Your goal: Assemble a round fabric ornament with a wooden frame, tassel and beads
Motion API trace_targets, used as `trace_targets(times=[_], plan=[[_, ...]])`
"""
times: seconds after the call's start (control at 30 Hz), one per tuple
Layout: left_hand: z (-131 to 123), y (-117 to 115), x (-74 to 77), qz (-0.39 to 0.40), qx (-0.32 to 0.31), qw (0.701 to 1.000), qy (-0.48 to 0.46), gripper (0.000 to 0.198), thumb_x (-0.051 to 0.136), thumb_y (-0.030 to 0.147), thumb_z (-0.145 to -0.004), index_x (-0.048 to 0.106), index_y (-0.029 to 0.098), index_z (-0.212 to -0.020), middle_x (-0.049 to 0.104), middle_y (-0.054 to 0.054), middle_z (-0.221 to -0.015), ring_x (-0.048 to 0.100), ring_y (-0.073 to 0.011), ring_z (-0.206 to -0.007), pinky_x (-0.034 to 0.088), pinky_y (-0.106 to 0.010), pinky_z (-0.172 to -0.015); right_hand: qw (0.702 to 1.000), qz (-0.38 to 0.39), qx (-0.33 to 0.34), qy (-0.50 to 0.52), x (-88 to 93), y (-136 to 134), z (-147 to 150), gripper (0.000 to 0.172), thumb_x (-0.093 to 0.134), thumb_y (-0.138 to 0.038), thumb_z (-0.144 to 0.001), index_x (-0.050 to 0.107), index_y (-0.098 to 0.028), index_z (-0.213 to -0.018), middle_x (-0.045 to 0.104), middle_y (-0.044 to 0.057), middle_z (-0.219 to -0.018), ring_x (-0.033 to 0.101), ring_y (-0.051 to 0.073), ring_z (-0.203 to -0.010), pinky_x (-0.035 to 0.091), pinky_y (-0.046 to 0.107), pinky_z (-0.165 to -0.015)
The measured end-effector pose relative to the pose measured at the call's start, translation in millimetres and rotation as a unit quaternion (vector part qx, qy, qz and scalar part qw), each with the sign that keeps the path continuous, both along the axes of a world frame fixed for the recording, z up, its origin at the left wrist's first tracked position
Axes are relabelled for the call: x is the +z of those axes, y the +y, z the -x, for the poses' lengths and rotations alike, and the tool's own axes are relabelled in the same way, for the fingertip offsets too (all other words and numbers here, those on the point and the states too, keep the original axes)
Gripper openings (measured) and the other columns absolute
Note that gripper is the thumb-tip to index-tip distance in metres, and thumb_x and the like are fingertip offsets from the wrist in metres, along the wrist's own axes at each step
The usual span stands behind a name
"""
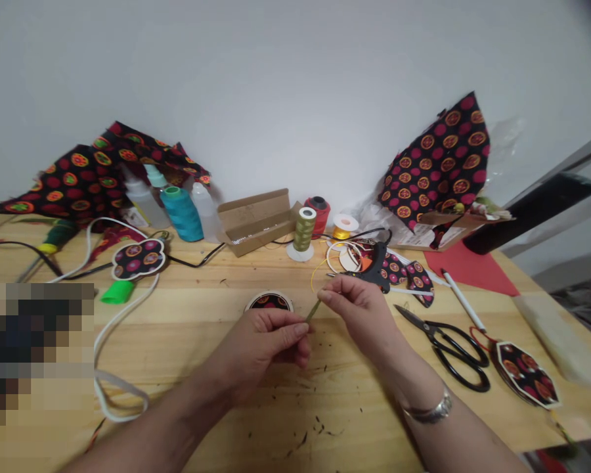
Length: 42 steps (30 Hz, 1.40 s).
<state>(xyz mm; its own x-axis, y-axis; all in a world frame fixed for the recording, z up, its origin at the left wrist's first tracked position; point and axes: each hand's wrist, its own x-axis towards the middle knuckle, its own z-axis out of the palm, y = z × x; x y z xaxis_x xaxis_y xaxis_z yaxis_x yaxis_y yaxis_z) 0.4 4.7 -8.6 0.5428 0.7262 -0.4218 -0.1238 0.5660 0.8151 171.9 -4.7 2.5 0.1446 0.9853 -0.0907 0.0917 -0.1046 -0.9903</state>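
Between my two hands runs a short olive-green strand, perhaps a bundle of thread. My left hand pinches its lower end between thumb and fingers. Its upper end is in the closed fingertips of my right hand. Just beyond my left hand lies a round fabric-covered piece with a pale rim, partly hidden by that hand. An olive-green thread spool stands farther back. Black-handled scissors rest on the table to the right of my right hand, blades partly open.
Behind are a teal thread cone, an open cardboard box, a red spool and a black glue gun. At right lie a white pen and an octagonal fabric piece. A white cable loops at left.
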Motion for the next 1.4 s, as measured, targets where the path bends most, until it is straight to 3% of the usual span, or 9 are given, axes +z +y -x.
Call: trace_targets(times=[0.33, 0.83, 1.07, 1.23, 1.4], plan=[[1, -3, 6.0, -0.012, 0.011, 0.999, 0.029, 0.010, 0.079, 0.024, -0.066, 0.072, 0.016, -0.064, 0.077, -0.003, -0.063, 0.070, -0.0160, -0.060, 0.054, -0.028, -0.067, 0.999, -0.007, -0.030, 0.011, 8.0, 2, -3, 0.020, 0.067, -0.034, -0.065, 0.059, -0.016, -0.062, 0.047, -0.005, -0.055, 0.035, 0.009, -0.053, 0.026, 0.025, -0.052], [0, -2, 8.1, -0.004, 0.001, 0.999, 0.035, 0.015, 0.083, 0.020, -0.060, 0.076, 0.017, -0.073, 0.078, -0.004, -0.069, 0.071, -0.0173, -0.066, 0.052, -0.028, -0.071, 1.000, -0.003, -0.020, 0.004, 4.1, 3, -7, 0.023, 0.068, -0.036, -0.067, 0.058, -0.016, -0.063, 0.046, -0.005, -0.055, 0.033, 0.008, -0.051, 0.024, 0.024, -0.050], [3, -2, 6.2, 0.019, 0.014, 0.999, -0.035, 0.030, 0.074, 0.043, -0.073, 0.076, 0.014, -0.082, 0.078, -0.011, -0.080, 0.072, -0.0237, -0.074, 0.053, -0.037, -0.076, 1.000, -0.022, 0.012, -0.003, 3.5, 1, -4, 0.017, 0.068, -0.031, -0.068, 0.059, -0.017, -0.064, 0.050, -0.004, -0.058, 0.040, 0.010, -0.054, 0.032, 0.024, -0.053], [3, -2, 2.3, -0.002, 0.012, 0.999, -0.049, 0.019, 0.071, 0.034, -0.078, 0.077, 0.018, -0.087, 0.077, -0.007, -0.080, 0.069, -0.0173, -0.075, 0.051, -0.029, -0.074, 0.991, -0.088, 0.095, -0.036, -0.9, -3, 3, 0.015, 0.066, -0.025, -0.073, 0.060, -0.018, -0.061, 0.056, -0.002, -0.062, 0.049, 0.013, -0.062, 0.039, 0.026, -0.061], [2, -3, 3.7, -0.006, 0.017, 1.000, -0.025, 0.017, 0.077, 0.031, -0.071, 0.077, 0.017, -0.080, 0.070, -0.002, -0.069, 0.064, -0.0126, -0.059, 0.050, -0.025, -0.063, 0.983, -0.137, 0.093, -0.078, -3.5, -5, 6, 0.014, 0.067, -0.020, -0.075, 0.063, -0.020, -0.061, 0.060, 0.000, -0.066, 0.053, 0.015, -0.067, 0.042, 0.028, -0.065]])
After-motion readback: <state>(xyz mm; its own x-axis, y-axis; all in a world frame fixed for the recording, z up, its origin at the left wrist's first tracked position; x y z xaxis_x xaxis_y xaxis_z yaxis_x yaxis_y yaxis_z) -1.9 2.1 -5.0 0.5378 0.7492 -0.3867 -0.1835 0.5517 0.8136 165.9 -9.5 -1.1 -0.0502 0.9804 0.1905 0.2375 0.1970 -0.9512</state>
